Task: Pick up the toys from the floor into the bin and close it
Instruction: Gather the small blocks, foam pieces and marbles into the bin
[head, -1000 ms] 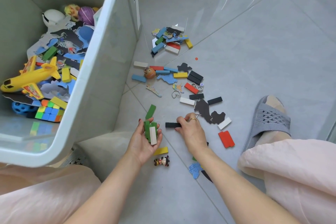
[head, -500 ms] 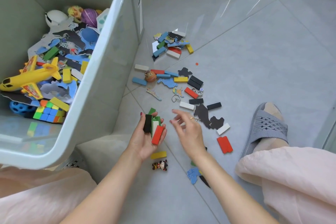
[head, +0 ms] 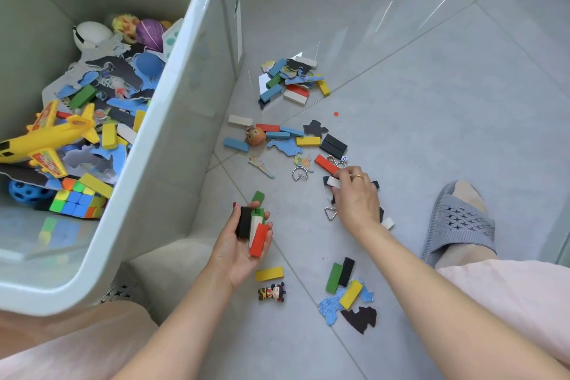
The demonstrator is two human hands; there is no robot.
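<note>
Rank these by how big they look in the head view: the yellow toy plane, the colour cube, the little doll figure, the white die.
1. yellow toy plane
2. colour cube
3. doll figure
4. white die

All lie at different distances from the camera, so this ranks apparent size only.

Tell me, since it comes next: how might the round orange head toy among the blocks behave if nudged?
The orange head toy looks rounded, so it would probably roll rather than slide. Blocks touch it on both sides, which may stop it. It looks small and probably light.
</note>
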